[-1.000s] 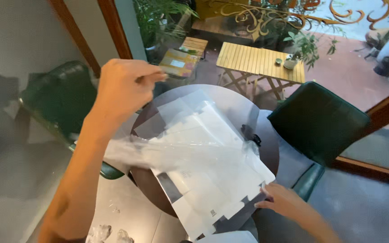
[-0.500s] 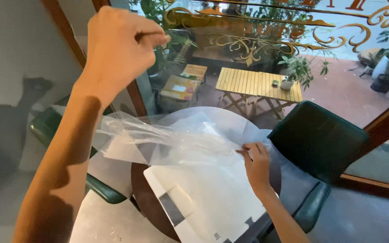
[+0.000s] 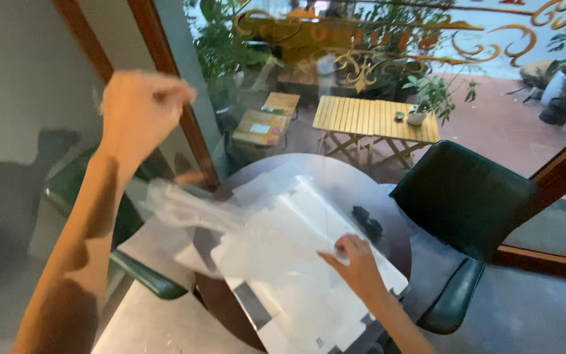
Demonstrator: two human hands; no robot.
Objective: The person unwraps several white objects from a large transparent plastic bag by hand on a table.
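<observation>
My left hand [image 3: 140,107] is raised high at the upper left, fingers pinched on the top edge of a clear plastic bag [image 3: 230,216] that stretches down toward the table. A flat white die-cut cardboard sheet [image 3: 309,288] lies on the round dark table [image 3: 361,183], partly under the plastic. My right hand [image 3: 355,259] presses down on the sheet near its right side, fingers curled on the cardboard and the plastic's lower end. A small black object [image 3: 367,221] sits on the table just beyond my right hand.
A dark green armchair [image 3: 466,203] stands to the right of the table, another green chair [image 3: 126,262] to the left. Behind is a glass window with gold ornament; outside are a slatted wooden table [image 3: 375,118] and potted plants [image 3: 427,98].
My left hand rose with the plastic, then came slightly down and right. My right hand moved from the sheet's lower right corner up onto it. The camera view shifted.
</observation>
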